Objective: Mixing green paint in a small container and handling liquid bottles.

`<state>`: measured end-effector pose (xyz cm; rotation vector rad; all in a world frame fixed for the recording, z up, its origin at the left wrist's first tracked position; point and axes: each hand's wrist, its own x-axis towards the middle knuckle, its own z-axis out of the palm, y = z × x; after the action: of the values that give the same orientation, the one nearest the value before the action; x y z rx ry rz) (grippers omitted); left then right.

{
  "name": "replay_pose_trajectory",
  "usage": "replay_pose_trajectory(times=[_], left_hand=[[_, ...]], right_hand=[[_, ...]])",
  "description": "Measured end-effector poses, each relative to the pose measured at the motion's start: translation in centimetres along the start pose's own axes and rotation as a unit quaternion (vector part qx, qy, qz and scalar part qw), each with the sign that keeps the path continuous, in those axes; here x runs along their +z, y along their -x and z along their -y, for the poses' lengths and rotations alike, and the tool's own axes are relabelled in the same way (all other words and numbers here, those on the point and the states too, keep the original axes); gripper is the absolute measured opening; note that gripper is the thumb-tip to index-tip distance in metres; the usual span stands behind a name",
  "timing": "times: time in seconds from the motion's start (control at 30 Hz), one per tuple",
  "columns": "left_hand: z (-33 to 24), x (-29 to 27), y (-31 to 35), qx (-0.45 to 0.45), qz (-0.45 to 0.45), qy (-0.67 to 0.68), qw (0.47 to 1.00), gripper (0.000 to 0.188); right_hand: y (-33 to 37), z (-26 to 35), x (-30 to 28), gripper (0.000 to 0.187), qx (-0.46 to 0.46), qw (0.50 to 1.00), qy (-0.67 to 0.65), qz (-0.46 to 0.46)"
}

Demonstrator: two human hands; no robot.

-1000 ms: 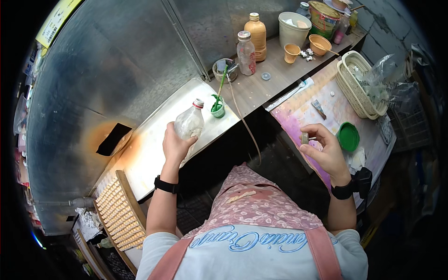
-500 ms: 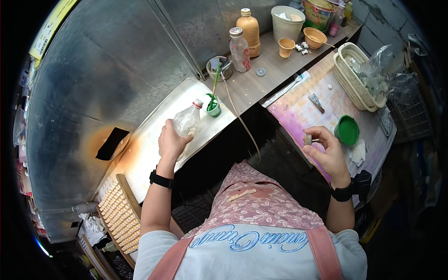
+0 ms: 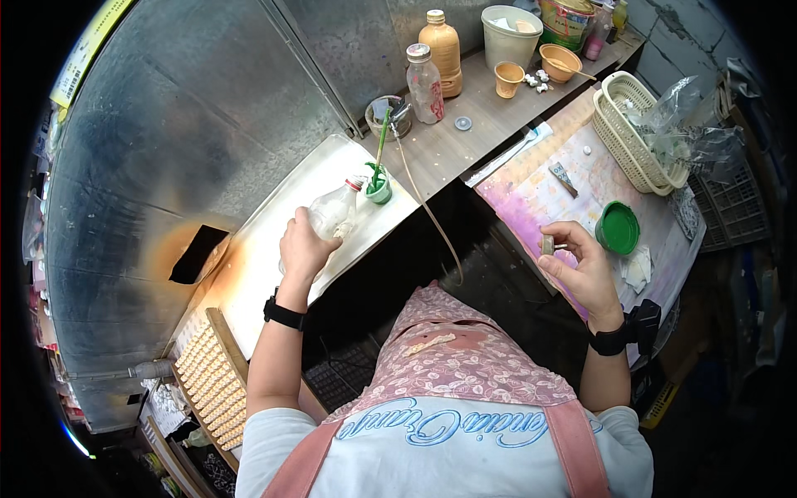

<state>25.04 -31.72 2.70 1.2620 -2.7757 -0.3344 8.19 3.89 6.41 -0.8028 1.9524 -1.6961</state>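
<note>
Closer to a green-stained cup (image 3: 378, 193) than a second earlier, a clear plastic bottle (image 3: 334, 211) tilts in a worker's left hand (image 3: 305, 249), fingers and thumb wrapped around its body and its red-ringed neck just beside the cup's rim; whether the two touch cannot be told. The bottle is over the right-hand part of a white board (image 3: 282, 207), while the cup, a green stick (image 3: 383, 143) leaning from it, stands near the board's right edge. Across the gap, the right hand (image 3: 588, 267) pinches a small round piece (image 3: 547, 245) between thumb and fingers above the left edge of a paint-stained table (image 3: 531, 203). On that table, a green lid (image 3: 618, 229) sits beyond the hand, near a crumpled tissue (image 3: 637, 270), and a cream basket (image 3: 610, 124) occupies the far right corner. Along the back edge of a brown counter (image 3: 469, 153) stand a bottle of orange liquid (image 3: 440, 58) and a white bucket (image 3: 510, 46); an orange bowl (image 3: 560, 65) sits nearer its front edge. Rows of small orange pieces (image 3: 212, 382) fill a rack beside the white board's near left corner.
</note>
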Motion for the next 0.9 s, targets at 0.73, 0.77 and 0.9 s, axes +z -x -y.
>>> replay_pose_trajectory(times=[0.73, 0.77, 0.9], left_hand=[[0.11, 0.22, -0.19, 0.004, 0.011, 0.000, 1.000, 0.069], [0.08, 0.23, -0.21, 0.005, 0.012, 0.001, 1.000, 0.069], [0.02, 0.11, -0.10, 0.002, 0.015, 0.000, 1.000, 0.068]], right_hand=[[-0.10, 0.13, 0.01, 0.031, 0.003, 1.000, 0.002, 0.001], [-0.11, 0.10, 0.00, 0.031, 0.001, 1.000, 0.004, 0.003], [-0.17, -0.02, -0.05, 0.031, -0.003, 1.000, 0.004, 0.007]])
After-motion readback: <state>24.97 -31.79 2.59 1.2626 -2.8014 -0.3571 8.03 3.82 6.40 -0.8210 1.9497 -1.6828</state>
